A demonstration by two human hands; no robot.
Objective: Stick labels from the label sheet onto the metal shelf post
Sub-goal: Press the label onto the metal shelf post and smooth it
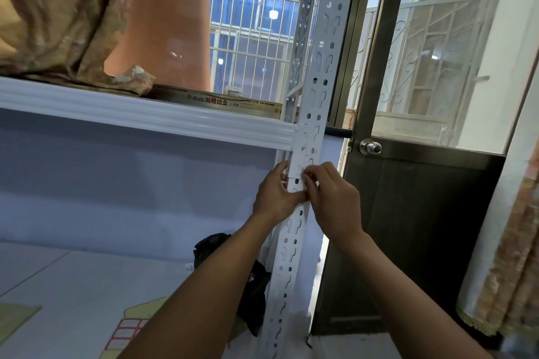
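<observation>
The white perforated metal shelf post [318, 73] runs from the top of the view down to the floor. Both hands meet on it just below the shelf rail. My left hand [275, 192] wraps the post's left edge, thumb pressed across its front. My right hand [329, 198] pinches at the post's front face, fingertips touching a small white label [295, 171] stuck there. The label sheet [126, 332], with red-bordered white labels on a yellowish backing, lies on the lower surface at bottom left, partly hidden by my left forearm.
A white shelf rail [145, 114] joins the post, carrying brown patterned fabric [58, 14] and a long printed box [221, 103]. A dark bag [256, 294] sits beside the post's foot. A brown door with a round knob [370, 148] stands at right.
</observation>
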